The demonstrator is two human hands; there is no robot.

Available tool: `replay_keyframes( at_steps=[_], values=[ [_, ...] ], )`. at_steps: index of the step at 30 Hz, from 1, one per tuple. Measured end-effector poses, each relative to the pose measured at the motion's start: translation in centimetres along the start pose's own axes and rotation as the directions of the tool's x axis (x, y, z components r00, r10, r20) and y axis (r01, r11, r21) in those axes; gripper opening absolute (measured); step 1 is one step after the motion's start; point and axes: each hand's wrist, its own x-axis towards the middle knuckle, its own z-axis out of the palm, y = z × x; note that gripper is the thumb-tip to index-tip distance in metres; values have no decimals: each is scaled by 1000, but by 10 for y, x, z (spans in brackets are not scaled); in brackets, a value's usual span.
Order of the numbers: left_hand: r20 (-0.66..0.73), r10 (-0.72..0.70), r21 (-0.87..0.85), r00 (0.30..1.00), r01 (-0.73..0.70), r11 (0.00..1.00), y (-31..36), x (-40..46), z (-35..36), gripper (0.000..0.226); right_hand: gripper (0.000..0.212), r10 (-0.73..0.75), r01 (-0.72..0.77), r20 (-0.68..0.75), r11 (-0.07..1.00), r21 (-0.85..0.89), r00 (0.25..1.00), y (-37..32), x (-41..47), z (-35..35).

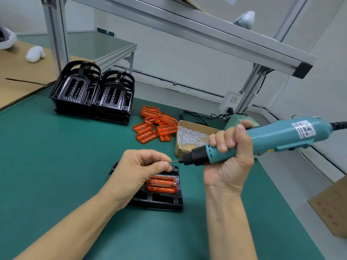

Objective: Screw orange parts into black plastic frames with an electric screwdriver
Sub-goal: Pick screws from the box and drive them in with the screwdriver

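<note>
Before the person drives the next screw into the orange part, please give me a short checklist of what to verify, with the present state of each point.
1. Screw pinched by left hand at the bit tip: ok.
2. Screw seated straight on the bit: cannot tell, too small.
3. Right hand grips the electric screwdriver firmly: ok.
4. Orange part lies in the black frame: ok.
5. Frame held steady: not ok, no hand presses it.
6. Bit aimed down at a screw hole: not ok, the tool lies nearly level above the frame.
</note>
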Motion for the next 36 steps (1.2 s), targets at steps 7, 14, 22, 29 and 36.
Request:
replay_keyframes(
  at_steps=[7, 14, 22, 29, 36],
  values=[
    [-15, 1, 63, 1000, 0, 998, -3, 1, -3, 13, 13, 7, -7, -38, 1000, 12, 999, 7, 0, -2],
    [-49, 45, 248, 998, -31, 968, 14, 6, -23, 31, 12, 60, -59, -16, 998, 16, 998, 6, 9, -4],
    [-74, 35, 838, 997, 43, 544, 3, 14, -41, 19, 17, 259, -231, 111, 949, -213, 960, 35, 2, -4],
    [-28, -39, 912, 999, 42, 409, -4, 17, -40, 24, 17, 317, -239, 189, 907, -345, 929, 54, 0, 3],
    [-19, -45, 902, 999, 36, 431, -3, 17, -41, 25, 17, 351, -240, 210, 875, -421, 913, 58, 1, 6]
  ],
)
